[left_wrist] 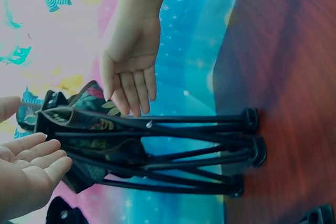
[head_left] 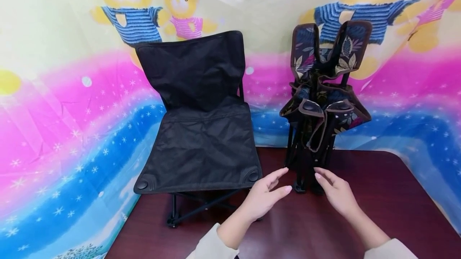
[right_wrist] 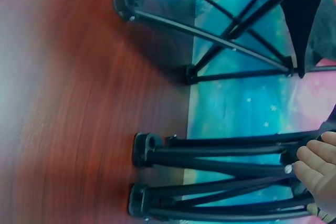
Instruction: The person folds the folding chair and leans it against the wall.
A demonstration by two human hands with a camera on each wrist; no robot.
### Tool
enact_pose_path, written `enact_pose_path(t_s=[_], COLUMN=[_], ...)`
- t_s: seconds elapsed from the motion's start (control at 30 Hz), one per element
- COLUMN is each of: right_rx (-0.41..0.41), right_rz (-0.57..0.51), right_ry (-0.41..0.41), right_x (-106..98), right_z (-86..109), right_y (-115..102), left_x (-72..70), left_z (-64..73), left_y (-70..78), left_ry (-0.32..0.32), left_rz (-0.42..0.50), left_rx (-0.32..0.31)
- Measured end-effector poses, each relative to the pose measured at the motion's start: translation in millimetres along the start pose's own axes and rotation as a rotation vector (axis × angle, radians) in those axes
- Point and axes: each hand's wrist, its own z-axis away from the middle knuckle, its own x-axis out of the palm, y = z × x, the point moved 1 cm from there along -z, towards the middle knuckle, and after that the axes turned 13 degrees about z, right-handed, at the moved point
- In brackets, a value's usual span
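Note:
A folded camping chair (head_left: 317,91) in dark leaf-print fabric stands on its bunched black legs, right of centre in the head view. My left hand (head_left: 264,195) is held out to the left of those legs, its fingers straight and nothing in it. On their other side my right hand (head_left: 338,193) reaches in, palm inward, also holding nothing. In the left wrist view the folded legs (left_wrist: 205,135) lie sideways across the picture, with my hands on two sides of the chair. The right wrist view shows right-hand fingers (right_wrist: 315,163) close by the leg tubes.
An unfolded black camping chair (head_left: 205,143) stands to the left, its front right seat corner close to my left hand. Both chairs are on a dark red-brown table (head_left: 378,195). A cloth printed with teddy bears (head_left: 131,15) hangs behind it.

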Motion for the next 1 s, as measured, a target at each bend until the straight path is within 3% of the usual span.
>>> enact_pose_path(t_s=[0.3,0.5,0.77,1.0], right_rx=[-0.003,-0.029,-0.087,-0.145], right_rz=[-0.032,-0.036,-0.049,-0.072], right_ry=[-0.042,-0.028,-0.002,0.018], right_x=[5,12,18,23], right_z=[4.3,5.2,6.3,5.1], right_y=[-13,-21,-40,-56], left_x=[-20.2,-33.7,-50.2,-66.4], left_z=[13.7,21.2,30.1,36.6], left_y=[4.6,7.8,9.6,9.4], left_ry=[0.000,-0.010,0.005,0.023], left_rz=[-0.120,-0.193,-0.228,-0.329], left_rx=[0.102,0.175,0.174,0.163])
